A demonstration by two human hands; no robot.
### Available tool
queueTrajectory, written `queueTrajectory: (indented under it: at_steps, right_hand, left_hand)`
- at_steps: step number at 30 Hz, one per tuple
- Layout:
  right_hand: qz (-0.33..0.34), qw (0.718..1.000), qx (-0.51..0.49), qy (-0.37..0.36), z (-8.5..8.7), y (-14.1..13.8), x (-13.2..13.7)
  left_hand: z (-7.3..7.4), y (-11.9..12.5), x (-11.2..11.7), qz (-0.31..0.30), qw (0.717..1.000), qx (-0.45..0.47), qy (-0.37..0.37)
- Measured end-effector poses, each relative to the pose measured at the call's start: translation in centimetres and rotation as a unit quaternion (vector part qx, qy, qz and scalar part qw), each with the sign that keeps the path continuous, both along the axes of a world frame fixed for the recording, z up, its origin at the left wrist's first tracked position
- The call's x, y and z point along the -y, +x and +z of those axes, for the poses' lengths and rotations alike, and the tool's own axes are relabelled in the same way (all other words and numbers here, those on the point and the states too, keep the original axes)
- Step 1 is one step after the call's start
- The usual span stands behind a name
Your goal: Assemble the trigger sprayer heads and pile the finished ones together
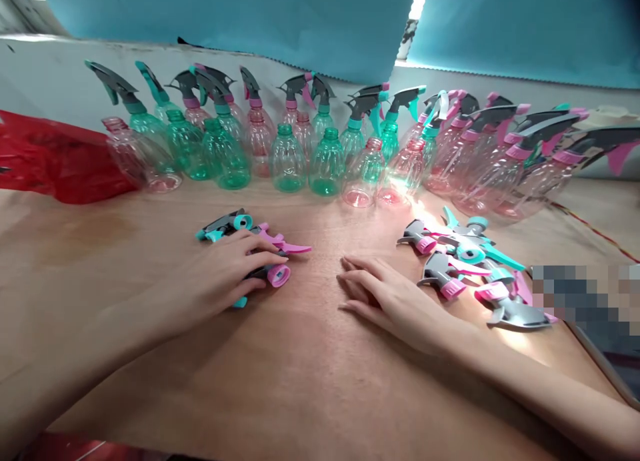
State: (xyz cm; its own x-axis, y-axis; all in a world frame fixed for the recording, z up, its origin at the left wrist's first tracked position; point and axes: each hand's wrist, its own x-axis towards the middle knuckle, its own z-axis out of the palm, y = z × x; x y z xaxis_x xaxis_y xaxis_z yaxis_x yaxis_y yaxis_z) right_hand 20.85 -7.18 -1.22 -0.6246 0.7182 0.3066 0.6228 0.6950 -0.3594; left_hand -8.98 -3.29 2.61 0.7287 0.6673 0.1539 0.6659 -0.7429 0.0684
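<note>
My left hand (227, 271) lies palm down over a small heap of trigger spray heads, fingers stretched and a little apart. One grey head with a pink collar (279, 275) sits between its thumb and index finger. A turquoise-collared head (243, 222) and a pink trigger (290, 248) poke out beyond the fingers, while the palm hides part of the heap. Flat on the table, my right hand (380, 291) has its fingers extended and holds nothing. Right of it lies a larger pile of loose spray heads (445, 274), grey with pink or turquoise parts.
Several open green bottles (327, 164) and pink bottles (365, 177) stand along the back of the wooden table (300, 381). Behind and to the right are bottles with spray heads fitted (487, 167). A red plastic bag (75, 161) lies left; a pixelated device (595, 321) lies right.
</note>
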Motion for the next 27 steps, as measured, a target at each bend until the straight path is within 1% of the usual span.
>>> queueTrajectory:
  at_steps: [4, 9, 13, 17, 19, 22, 27]
  right_hand:
    - [-0.012, 1.000, -0.001, 0.022, -1.1, -0.3, 0.0]
    - [-0.008, 0.999, 0.002, 0.034, -1.0, 0.0, 0.1]
    - [-0.015, 0.999, -0.003, 0.033, -0.6, 1.3, 0.8]
    - [-0.023, 1.000, 0.000, 0.022, -0.4, 3.3, 1.4]
    - [-0.015, 0.999, 0.004, 0.028, -0.3, 3.9, 1.3]
    - [-0.010, 0.999, 0.000, 0.051, -0.2, 4.2, 0.5]
    - [-0.030, 0.999, -0.010, 0.044, -0.4, 4.1, -0.4]
  left_hand:
    - [-0.9, 1.6, -0.1, 0.002, 1.000, 0.012, 0.005]
    - [-1.7, 5.2, 0.2, 0.011, 0.998, 0.048, 0.025]
    - [-2.7, 8.3, 0.7, -0.001, 0.995, 0.094, 0.022]
    - [-3.3, 10.5, 0.5, -0.025, 0.991, 0.124, 0.034]
    - [-3.5, 11.5, 0.1, -0.033, 0.990, 0.133, 0.036]
    - [-3.6, 12.6, -0.4, -0.029, 0.991, 0.130, 0.023]
    - [-3.5, 13.2, -0.6, -0.023, 0.992, 0.122, 0.004]
